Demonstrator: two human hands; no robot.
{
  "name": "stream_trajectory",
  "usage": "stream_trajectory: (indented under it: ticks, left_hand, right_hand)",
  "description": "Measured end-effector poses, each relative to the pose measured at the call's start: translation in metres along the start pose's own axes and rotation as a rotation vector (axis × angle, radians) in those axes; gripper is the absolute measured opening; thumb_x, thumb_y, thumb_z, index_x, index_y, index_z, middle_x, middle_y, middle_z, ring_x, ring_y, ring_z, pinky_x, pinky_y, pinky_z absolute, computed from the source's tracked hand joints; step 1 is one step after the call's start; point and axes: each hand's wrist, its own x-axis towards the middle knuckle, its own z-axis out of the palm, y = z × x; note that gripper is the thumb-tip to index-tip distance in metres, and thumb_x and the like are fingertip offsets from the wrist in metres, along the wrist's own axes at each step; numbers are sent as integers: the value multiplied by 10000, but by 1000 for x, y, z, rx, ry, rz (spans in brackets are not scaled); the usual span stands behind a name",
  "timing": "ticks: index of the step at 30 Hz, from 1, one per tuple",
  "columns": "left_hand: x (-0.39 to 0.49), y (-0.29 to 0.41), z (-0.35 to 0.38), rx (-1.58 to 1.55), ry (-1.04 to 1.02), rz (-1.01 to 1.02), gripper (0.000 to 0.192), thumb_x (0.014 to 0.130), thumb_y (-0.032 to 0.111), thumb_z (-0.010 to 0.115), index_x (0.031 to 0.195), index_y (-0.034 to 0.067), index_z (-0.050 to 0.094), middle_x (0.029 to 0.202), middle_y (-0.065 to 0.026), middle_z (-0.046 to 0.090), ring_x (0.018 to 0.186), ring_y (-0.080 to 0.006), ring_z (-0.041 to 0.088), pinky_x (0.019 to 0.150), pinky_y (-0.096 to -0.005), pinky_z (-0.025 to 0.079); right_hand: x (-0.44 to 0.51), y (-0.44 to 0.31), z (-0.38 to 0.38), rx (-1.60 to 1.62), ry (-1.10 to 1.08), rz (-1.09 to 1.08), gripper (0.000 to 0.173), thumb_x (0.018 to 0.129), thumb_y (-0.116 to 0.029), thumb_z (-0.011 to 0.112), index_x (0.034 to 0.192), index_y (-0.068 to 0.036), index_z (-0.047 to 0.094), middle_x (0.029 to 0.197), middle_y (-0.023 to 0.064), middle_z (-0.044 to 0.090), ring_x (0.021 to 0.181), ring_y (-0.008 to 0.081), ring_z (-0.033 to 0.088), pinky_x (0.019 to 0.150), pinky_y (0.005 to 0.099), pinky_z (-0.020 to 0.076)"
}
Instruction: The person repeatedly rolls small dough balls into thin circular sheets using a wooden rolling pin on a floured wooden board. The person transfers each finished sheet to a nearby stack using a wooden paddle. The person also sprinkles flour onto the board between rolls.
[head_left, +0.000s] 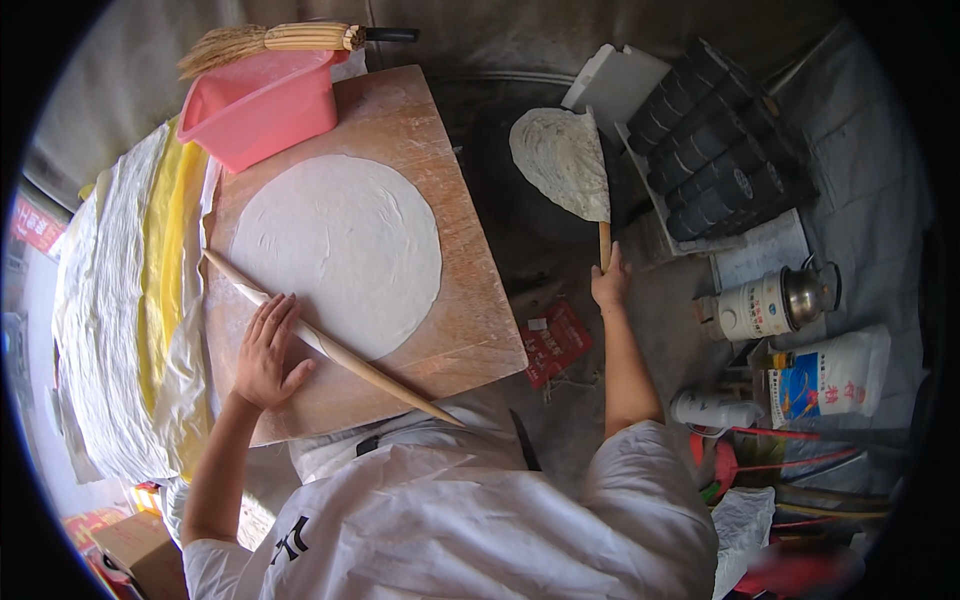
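Note:
A thin round sheet of dough (345, 247) covers much of a floured wooden board (480, 330). Across its near left edge lies a tapered wooden rolling pin (375, 375), with a little of the dough lapping over it. My left hand (270, 349) rests palm down on the pin, fingers laid over it and thumb out to the side. My right hand (611, 283) grips a wooden stick (604, 244). On that stick a browned-spotted flatbread (562, 161) hangs folded into a half round, over a dark round griddle (491, 184); whether they touch is hard to tell.
A pink plastic tub (262, 112) stands on the board's far left corner, a straw brush (285, 37) across its rim. White and yellow cloths (157, 285) lie left. Black honeycomb coal briquettes (705, 142), a kettle (802, 296) on a canister and a white bucket (832, 379) stand right.

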Motion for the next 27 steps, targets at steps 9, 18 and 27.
stream_trajectory:
  ticks: [9,18,27]
  left_hand:
    - [193,-23,59,-31,121,-185,591,938,347,592,1426,28,496,1472,-200,494,1343,-370,476,1126,-459,376]
    - [133,31,50,-1347,409,-532,293,1004,217,602,1075,-47,707,932,-132,732,817,-190,687,796,-314,540]
    - [-54,8,-16,16,109,-294,429,977,277,592,1355,74,586,1435,-161,542,1404,-351,422,1175,-474,291]
  right_hand:
    - [-179,-231,-117,294,9,-849,481,875,-270,681,1280,-38,564,1256,167,544,1170,373,529,1008,485,407]
    - [-93,-232,-40,106,194,-782,263,921,-222,643,1177,-166,620,1044,92,564,1014,319,542,904,482,392]
    - [-127,-209,-112,151,-115,-1027,403,901,-255,681,1287,-145,642,1265,117,536,1113,333,521,1040,472,346]
